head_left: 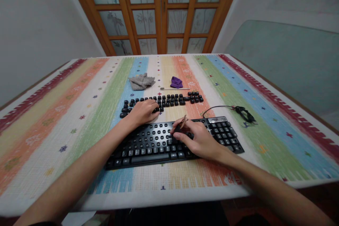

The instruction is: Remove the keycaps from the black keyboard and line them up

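Observation:
A black keyboard point(150, 160) lies near the front of the table, many of its upper-left key positions bare. Behind it, loose black keycaps point(172, 101) lie in rows on the cloth. My left hand point(144, 112) rests over the left part of these rows, fingers bent and closed at a keycap point(156, 109). Above the middle of the keyboard, my right hand point(194, 137) is closed in a pinch around a small black piece point(176, 129) that looks like a keycap. A thin brownish piece point(184, 120) sticks up by its fingers; I cannot make out its kind.
A grey cloth point(141, 82), a purple cloth point(176, 82) and a thin brush-like stick point(174, 88) lie beyond the keycaps. The keyboard's bundled cable point(245, 114) sits at the right. A striped tablecloth point(87, 141) covers the table. Wood-framed glass doors point(159, 10) stand behind.

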A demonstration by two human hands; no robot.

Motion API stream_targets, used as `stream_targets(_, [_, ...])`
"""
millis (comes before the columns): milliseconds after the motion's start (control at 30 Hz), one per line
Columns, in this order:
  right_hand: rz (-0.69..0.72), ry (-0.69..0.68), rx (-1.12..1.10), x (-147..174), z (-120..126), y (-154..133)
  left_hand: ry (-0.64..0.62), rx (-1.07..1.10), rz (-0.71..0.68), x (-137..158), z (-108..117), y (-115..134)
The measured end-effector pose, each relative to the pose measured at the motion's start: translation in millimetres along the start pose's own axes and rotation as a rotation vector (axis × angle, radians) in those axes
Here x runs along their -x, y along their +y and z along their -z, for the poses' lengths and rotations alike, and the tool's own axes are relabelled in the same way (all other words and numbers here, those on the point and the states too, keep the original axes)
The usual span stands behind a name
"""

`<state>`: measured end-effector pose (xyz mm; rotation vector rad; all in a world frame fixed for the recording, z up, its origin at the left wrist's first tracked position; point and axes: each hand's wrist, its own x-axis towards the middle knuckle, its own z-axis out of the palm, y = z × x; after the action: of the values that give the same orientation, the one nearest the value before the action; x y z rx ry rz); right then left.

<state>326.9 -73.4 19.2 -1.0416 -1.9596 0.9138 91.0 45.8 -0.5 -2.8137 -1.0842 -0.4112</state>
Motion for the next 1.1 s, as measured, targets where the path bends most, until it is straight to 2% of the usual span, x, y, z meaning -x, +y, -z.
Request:
stream_targets(200, [0.027,-0.014,0.02,4.0,-0.9,-5.5,0.019,0.022,0.032,6.2,9.5,1.8])
stream_targets(400, [0.072,0.044,0.071,11.7,-6.7,-3.2,-0.015,0.19,0.023,31.7,23.8,12.1])
stream_targets(533, [0.055,0.065,0.079,13.0,-12.1,-2.6,-0.065,0.226,0.015,45.9,24.3,22.4])
stream_targets(733, [0.006,0.126,0.061,17.2,-20.8,-4.5,-0.043,0.234,0.016,48.4,20.2,27.7])
stream_targets(1000, [0.115,0.007,0.252,15.3,-23.9,-8.2,-0.022,0.222,0.011,50.3,15.2,26.1])
stream_targets(1100, [0.092,-0.068,0.301,8.1,-20.6,-12.8,-0.024,0.194,0.007,50.1,16.1,27.3])
